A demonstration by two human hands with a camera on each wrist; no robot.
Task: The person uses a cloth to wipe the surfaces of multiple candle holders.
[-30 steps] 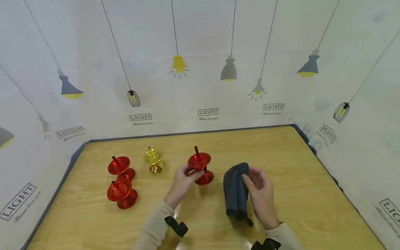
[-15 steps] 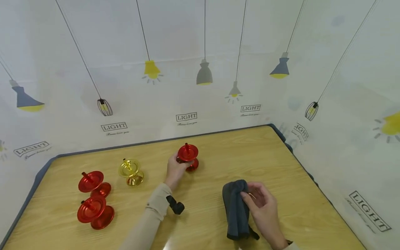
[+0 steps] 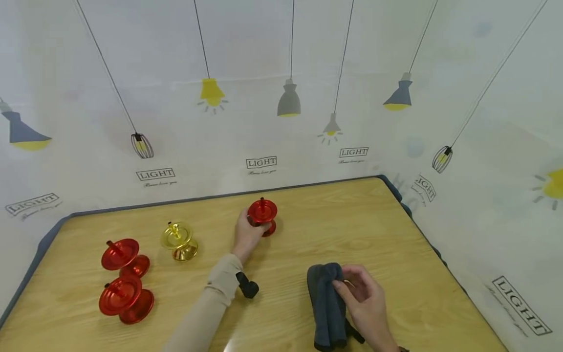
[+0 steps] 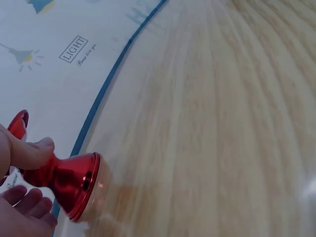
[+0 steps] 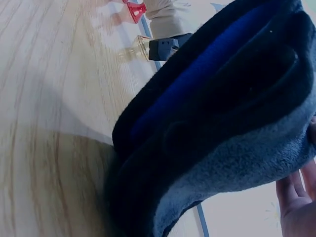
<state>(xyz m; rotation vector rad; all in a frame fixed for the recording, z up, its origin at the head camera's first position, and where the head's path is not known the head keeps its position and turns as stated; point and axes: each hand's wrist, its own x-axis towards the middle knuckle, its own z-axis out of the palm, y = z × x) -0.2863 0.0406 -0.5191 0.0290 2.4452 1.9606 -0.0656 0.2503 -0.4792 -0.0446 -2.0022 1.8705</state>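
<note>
My left hand (image 3: 251,230) grips a shiny red spool-shaped stand (image 3: 262,214) by its narrow waist, toward the back of the wooden table (image 3: 360,220). In the left wrist view my thumb and fingers (image 4: 30,150) wrap the stem of the red stand (image 4: 71,182), and its base meets the tabletop. My right hand (image 3: 349,289) pinches a folded dark grey cloth (image 3: 324,308) near the front edge. That cloth (image 5: 222,123) fills the right wrist view and shows a blue inner layer.
A gold stand (image 3: 179,240) and two more red stands (image 3: 122,253) (image 3: 124,299) sit at the left of the table. A printed white backdrop (image 3: 281,122) walls the table at the back and right. Bare wood lies at the right.
My left hand has carried the red stand away from me toward the back of the table. My right hand with the cloth has drawn nearer to the front edge.
</note>
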